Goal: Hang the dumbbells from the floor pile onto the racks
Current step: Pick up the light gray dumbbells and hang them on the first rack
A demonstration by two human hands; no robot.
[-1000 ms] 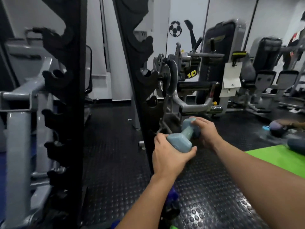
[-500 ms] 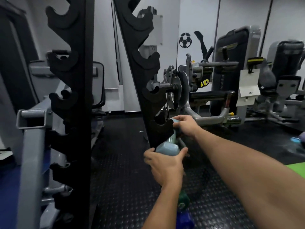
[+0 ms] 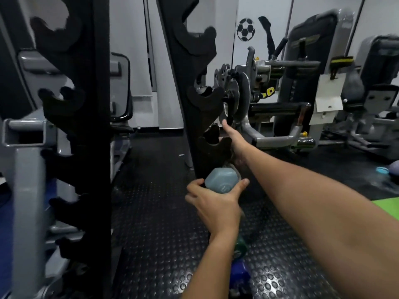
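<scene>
Head view: left hand (image 3: 216, 203) grips the near head of a grey-blue dumbbell (image 3: 221, 180) at frame centre, thumb and fingers curled round it, low against the black rack upright (image 3: 194, 117). Right hand (image 3: 234, 141) reaches along the rack's hooks; its grip is partly hidden, cannot tell. More dumbbells (image 3: 239, 268) lie on the floor (image 3: 155, 223) below the left forearm.

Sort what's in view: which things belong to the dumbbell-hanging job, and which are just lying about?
Job: grey-blue dumbbell, left hand, right hand, black rack, green and blue dumbbells below.
Bystanders: weight machine, green mat, football sticker.
</scene>
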